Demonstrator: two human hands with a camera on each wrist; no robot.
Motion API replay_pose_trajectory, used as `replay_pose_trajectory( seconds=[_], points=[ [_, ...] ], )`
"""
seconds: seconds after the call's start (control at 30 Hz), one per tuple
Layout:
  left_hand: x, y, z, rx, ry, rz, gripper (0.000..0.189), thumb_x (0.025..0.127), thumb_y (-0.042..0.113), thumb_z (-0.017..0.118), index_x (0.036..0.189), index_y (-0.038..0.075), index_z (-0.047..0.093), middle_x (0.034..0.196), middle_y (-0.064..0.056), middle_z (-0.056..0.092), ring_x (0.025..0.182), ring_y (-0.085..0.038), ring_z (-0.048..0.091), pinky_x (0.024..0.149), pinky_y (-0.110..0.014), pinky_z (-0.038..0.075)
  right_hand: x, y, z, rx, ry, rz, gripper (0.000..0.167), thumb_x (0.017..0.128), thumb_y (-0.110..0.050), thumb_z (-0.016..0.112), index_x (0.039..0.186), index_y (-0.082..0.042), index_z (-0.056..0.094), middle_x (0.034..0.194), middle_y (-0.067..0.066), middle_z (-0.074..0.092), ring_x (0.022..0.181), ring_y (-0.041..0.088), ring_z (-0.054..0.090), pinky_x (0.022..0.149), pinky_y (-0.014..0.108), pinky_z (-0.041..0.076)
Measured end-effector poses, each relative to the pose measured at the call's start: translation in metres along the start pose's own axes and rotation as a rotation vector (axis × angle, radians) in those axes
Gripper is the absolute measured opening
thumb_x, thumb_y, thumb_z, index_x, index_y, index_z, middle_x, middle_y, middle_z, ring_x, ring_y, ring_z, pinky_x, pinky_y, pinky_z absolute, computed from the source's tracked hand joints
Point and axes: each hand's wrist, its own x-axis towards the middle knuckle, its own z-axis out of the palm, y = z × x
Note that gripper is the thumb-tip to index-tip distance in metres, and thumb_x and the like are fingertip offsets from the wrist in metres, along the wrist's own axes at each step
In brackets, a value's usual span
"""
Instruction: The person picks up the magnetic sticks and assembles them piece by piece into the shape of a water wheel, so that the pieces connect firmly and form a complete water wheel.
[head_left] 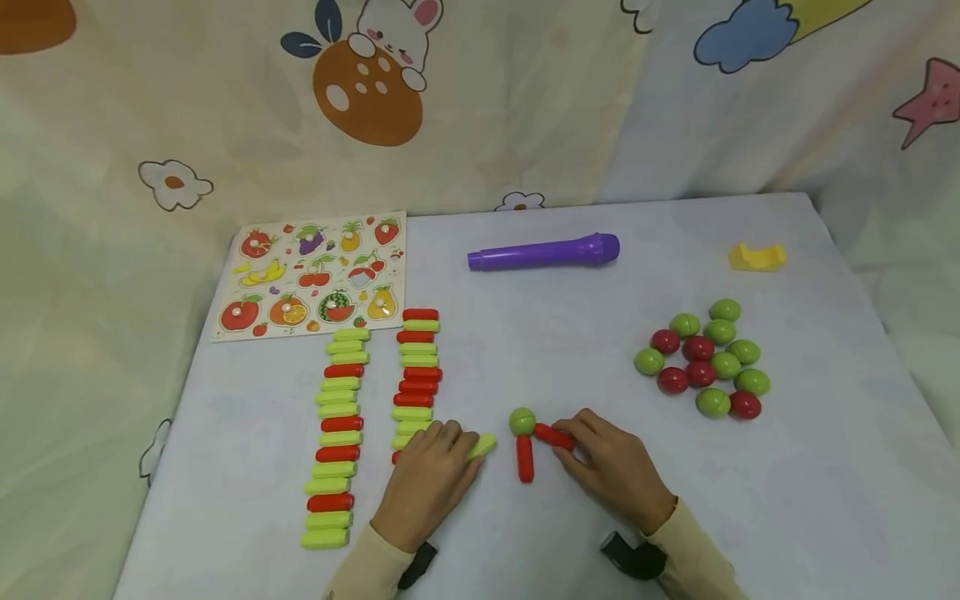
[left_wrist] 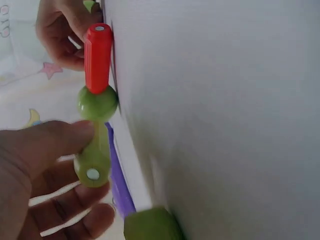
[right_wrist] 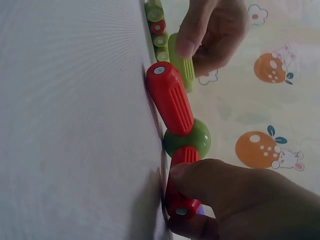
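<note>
My left hand (head_left: 431,479) pinches a light-green magnetic stick (head_left: 482,447), which points toward a green ball (head_left: 522,421). A red magnetic stick (head_left: 525,460) extends from this ball toward the front of the table. From the ball's right side a second red stick (head_left: 554,437) slants out, its outer end between the thumb and fingers of my right hand (head_left: 615,467). The right wrist view shows my right thumb on that red stick (right_wrist: 182,182), which meets the green ball (right_wrist: 192,140). Round pale metal discs mark the stick ends.
Two columns of red and green sticks (head_left: 330,486) lie at left, below a fruit puzzle board (head_left: 322,287). A purple toy microphone (head_left: 543,252) lies at the back. Several red and green balls (head_left: 699,348) cluster at right, near a yellow piece (head_left: 757,257).
</note>
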Motion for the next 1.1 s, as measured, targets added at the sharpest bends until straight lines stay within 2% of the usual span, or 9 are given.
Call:
replay_pose_trajectory(
  seconds=[0.33, 0.67, 0.8, 1.0, 1.1],
  points=[
    [0.011, 0.003, 0.007, -0.011, -0.04, 0.001, 0.027, 0.08, 0.032, 0.077, 0.099, 0.014, 0.069, 0.082, 0.003, 0.061, 0.073, -0.011, 0.051, 0.064, -0.025, 0.045, 0.0, 0.001, 0.001, -0.01, 0.004, -0.018, 0.036, 0.072, -0.021, 0.084, 0.103, -0.015, 0.068, 0.089, -0.008, 0.06, 0.067, -0.001, 0.045, 0.057, 0.013, 0.046],
    [0.016, 0.003, 0.009, -0.03, -0.033, -0.01, 0.028, 0.082, 0.032, 0.076, 0.101, 0.014, 0.068, 0.084, 0.003, 0.062, 0.075, -0.012, 0.053, 0.066, -0.026, 0.048, -0.001, 0.001, 0.001, 0.009, 0.004, -0.033, 0.036, 0.072, -0.021, 0.085, 0.104, -0.015, 0.069, 0.088, -0.008, 0.06, 0.067, -0.001, 0.047, 0.059, 0.014, 0.048],
    [0.007, -0.007, 0.001, -0.07, -0.024, -0.064, 0.03, 0.081, 0.035, 0.076, 0.101, 0.015, 0.069, 0.085, 0.003, 0.063, 0.075, -0.011, 0.053, 0.067, -0.026, 0.049, -0.001, 0.002, 0.001, -0.001, 0.014, -0.022, 0.037, 0.071, -0.02, 0.085, 0.104, -0.015, 0.069, 0.09, -0.007, 0.06, 0.067, -0.001, 0.047, 0.057, 0.014, 0.048],
    [-0.022, -0.031, -0.015, -0.093, 0.028, -0.132, 0.026, 0.074, 0.03, 0.082, 0.092, 0.018, 0.068, 0.082, 0.007, 0.061, 0.072, -0.009, 0.05, 0.063, -0.025, 0.047, 0.001, 0.004, 0.001, 0.007, 0.044, -0.019, 0.039, 0.071, -0.013, 0.084, 0.107, -0.013, 0.068, 0.094, -0.005, 0.058, 0.066, 0.0, 0.047, 0.055, 0.013, 0.046],
    [-0.035, -0.038, -0.02, -0.095, 0.003, -0.145, 0.029, 0.069, 0.03, 0.086, 0.09, 0.02, 0.068, 0.081, 0.009, 0.059, 0.071, -0.007, 0.046, 0.061, -0.022, 0.045, 0.002, 0.004, 0.002, -0.001, 0.05, 0.002, 0.042, 0.072, -0.013, 0.084, 0.11, -0.012, 0.066, 0.097, -0.002, 0.056, 0.066, 0.001, 0.047, 0.055, 0.012, 0.046]
  ],
)
